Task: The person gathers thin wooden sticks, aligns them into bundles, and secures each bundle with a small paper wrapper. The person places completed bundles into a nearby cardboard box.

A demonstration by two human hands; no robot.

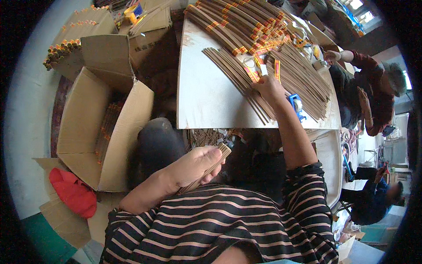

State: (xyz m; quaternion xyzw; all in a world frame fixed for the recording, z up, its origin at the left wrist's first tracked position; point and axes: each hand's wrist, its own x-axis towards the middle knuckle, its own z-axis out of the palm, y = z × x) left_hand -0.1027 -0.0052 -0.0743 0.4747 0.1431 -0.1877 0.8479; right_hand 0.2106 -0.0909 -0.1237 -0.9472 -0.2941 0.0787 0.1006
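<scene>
My left hand (193, 167) is closed around a bundle of thin brown incense sticks (224, 151), held in front of my striped shirt, below the table edge. My right hand (269, 90) reaches over the white table (206, 99) with its fingers drawn together beside red and yellow paper labels (251, 74); what lies between the fingertips is hidden. Loose incense sticks (237, 83) lie left of that hand, and a larger spread of sticks (303, 81) lies to its right. A blue tape dispenser (296, 107) sits by my right forearm.
Banded incense bundles (237, 22) are heaped at the table's far side. At left stands an open cardboard box (81, 127) with bundles inside; more bundles (63, 50) lie behind it. A red cloth (72, 192) is near the box. Two other people (382, 83) sit at right.
</scene>
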